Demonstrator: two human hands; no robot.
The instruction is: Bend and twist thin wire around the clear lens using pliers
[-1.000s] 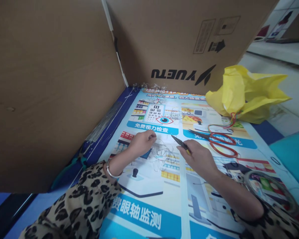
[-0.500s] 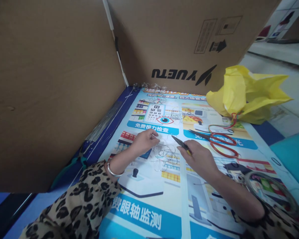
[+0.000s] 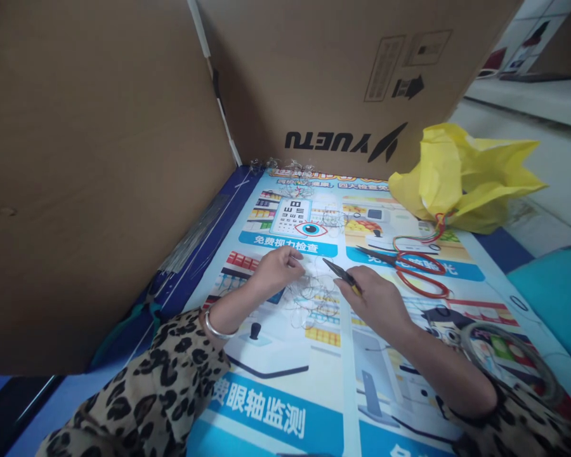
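My left hand [image 3: 276, 270] rests on a printed poster [image 3: 285, 406], fingers pinched on a thin wire at the edge of a small tangle of wire rings [image 3: 314, 293]. A silver bangle sits on that wrist. My right hand [image 3: 378, 303] is closed round small dark pliers [image 3: 339, 271] with a yellow handle, whose tips point left towards the tangle. Both sleeves are leopard print.
Red-handled scissors [image 3: 412, 271] lie just right of my right hand. A crumpled yellow bag [image 3: 461, 171] sits behind them. Brown cardboard panels [image 3: 99, 158] wall off the left and back. Straight wire lengths [image 3: 195, 231] lie along the left panel. More wire rings [image 3: 290, 170] lie at the back.
My left hand's fingers shifted slightly right on the wire tangle. The view drifted a little to the right. The pliers stayed about where they were.
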